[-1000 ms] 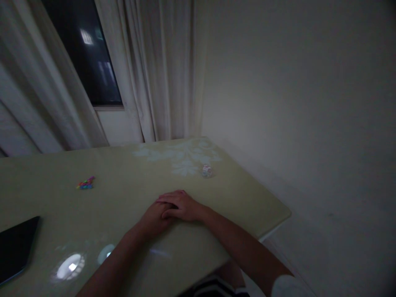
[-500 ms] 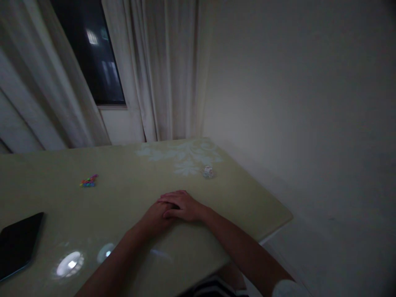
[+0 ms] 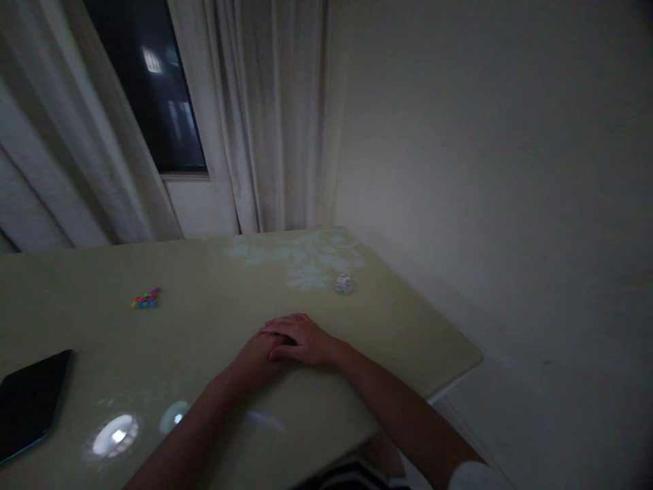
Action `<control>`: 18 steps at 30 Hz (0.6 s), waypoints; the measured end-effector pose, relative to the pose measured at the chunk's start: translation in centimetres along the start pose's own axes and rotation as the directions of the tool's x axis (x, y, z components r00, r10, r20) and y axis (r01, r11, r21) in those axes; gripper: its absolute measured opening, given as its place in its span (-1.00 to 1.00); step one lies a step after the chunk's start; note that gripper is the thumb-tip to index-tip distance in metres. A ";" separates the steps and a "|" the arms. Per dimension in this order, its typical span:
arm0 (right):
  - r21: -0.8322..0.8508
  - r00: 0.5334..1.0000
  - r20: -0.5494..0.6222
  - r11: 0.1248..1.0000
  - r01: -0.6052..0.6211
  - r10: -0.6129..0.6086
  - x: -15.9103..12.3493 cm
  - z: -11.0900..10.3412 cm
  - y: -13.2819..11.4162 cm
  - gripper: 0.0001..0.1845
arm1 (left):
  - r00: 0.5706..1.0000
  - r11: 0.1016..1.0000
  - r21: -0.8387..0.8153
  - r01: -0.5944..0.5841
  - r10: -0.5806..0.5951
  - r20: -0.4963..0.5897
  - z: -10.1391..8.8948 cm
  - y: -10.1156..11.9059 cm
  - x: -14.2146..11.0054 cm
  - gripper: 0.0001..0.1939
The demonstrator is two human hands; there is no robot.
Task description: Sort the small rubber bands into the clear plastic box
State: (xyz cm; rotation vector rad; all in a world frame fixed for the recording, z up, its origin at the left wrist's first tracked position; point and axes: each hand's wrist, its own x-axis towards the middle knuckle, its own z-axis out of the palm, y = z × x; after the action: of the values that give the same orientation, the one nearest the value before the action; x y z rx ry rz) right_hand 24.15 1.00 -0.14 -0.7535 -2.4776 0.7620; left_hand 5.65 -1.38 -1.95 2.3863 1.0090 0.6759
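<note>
My right hand [image 3: 306, 340] lies across the back of my left hand [image 3: 262, 355], its fingers stretched out and the thumb apart from them. Both hands rest together on the glossy tabletop [image 3: 194, 354]. Under the right hand, the left hand's fingers are mostly hidden, so their pose cannot be made out. No object shows in either hand. Nearest to them, a small clear, shiny item [image 3: 343, 284] sits beyond the right hand; its kind is too small to tell. Farther left is a little pile of brightly coloured small pieces [image 3: 146, 299].
A dark flat device like a tablet [image 3: 33, 401] lies at the left front. Long curtains [image 3: 280, 122] hang behind the table beside a dark window [image 3: 158, 88]. A plain wall [image 3: 484, 170] runs along the right. Round lights reflect off the tabletop.
</note>
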 end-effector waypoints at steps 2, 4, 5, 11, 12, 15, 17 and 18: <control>-0.001 1.000 0.008 1.000 -0.007 0.007 0.0 -0.1 -0.1 -0.37 | 1.000 1.000 -0.008 0.004 -0.004 0.008 -0.1 0.1 0.0 -0.59; -0.001 1.000 0.013 1.000 -0.012 0.012 0.0 -0.1 -0.2 -0.37 | 1.000 1.000 -0.020 0.001 -0.001 0.006 -0.2 0.3 0.1 -0.58; -0.001 1.000 0.013 1.000 -0.012 0.012 0.0 -0.1 -0.2 -0.37 | 1.000 1.000 -0.028 -0.004 0.004 0.006 -0.2 0.4 0.1 -0.58; -0.001 1.000 0.002 1.000 -0.002 0.003 0.0 0.0 0.0 -0.36 | 1.000 1.000 -0.020 -0.008 0.008 0.010 -0.1 0.1 0.1 -0.59; -0.003 1.000 -0.001 1.000 -0.002 0.002 0.0 0.1 0.0 -0.36 | 1.000 1.000 -0.018 -0.011 0.011 0.011 -0.1 0.0 0.1 -0.58; -0.011 1.000 -0.011 1.000 0.007 -0.007 0.1 0.1 0.0 -0.36 | 1.000 1.000 -0.016 -0.012 0.012 0.005 0.0 -0.3 0.0 -0.56; -0.014 1.000 -0.009 1.000 0.014 -0.014 0.1 0.0 -0.1 -0.36 | 1.000 1.000 -0.011 -0.005 0.005 0.002 0.1 -0.3 0.0 -0.58; -0.015 1.000 -0.007 1.000 0.017 -0.017 0.1 0.0 -0.1 -0.36 | 1.000 1.000 -0.007 -0.002 0.002 0.001 0.1 -0.3 0.0 -0.59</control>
State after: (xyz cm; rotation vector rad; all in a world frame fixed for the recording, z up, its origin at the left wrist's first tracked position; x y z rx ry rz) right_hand 24.05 0.98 -0.06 -0.7377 -2.4830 0.7348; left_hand 5.53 -1.20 -2.20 2.3813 1.0028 0.6783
